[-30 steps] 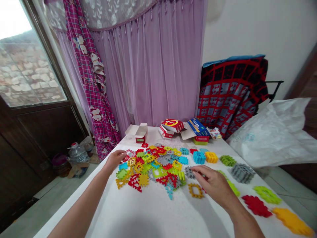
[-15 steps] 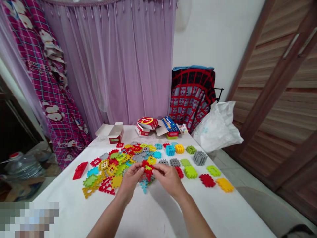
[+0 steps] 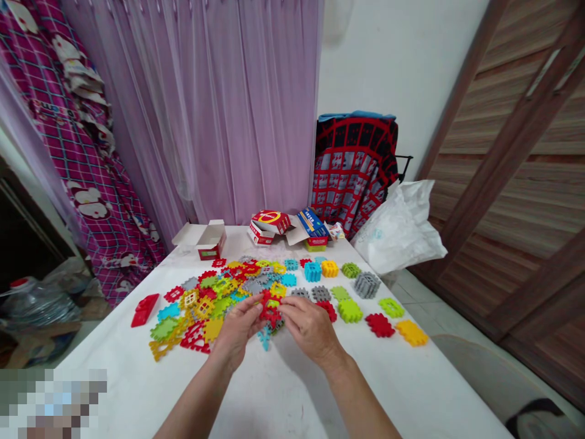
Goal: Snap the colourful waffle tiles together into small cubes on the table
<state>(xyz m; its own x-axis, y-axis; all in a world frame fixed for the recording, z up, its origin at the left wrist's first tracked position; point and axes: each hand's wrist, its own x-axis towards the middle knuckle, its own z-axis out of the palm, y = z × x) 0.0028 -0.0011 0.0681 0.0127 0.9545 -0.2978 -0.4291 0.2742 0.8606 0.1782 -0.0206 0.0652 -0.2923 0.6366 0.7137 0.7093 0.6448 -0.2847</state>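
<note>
My left hand (image 3: pixel 237 332) and my right hand (image 3: pixel 311 329) meet over the middle of a white table (image 3: pixel 283 396). Both pinch red toothed plastic tiles (image 3: pixel 269 310) held together between their fingertips. Just beyond lies a loose pile of coloured interlocking tiles (image 3: pixel 214 296) in red, yellow, green, blue and grey. A light blue tile (image 3: pixel 265 338) lies under my hands.
Sorted stacks stand to the right: blue (image 3: pixel 313 271), yellow (image 3: pixel 329 268), grey (image 3: pixel 367 284), green (image 3: pixel 350 311), red (image 3: pixel 380 325). A red roof piece (image 3: pixel 145 309) lies at the left. Open cardboard boxes (image 3: pixel 269 227) sit at the far edge, a white plastic bag (image 3: pixel 397 228) beside them.
A second ago my hands were apart on the pile. They came together with red tiles between them, and the view swung to the right.
</note>
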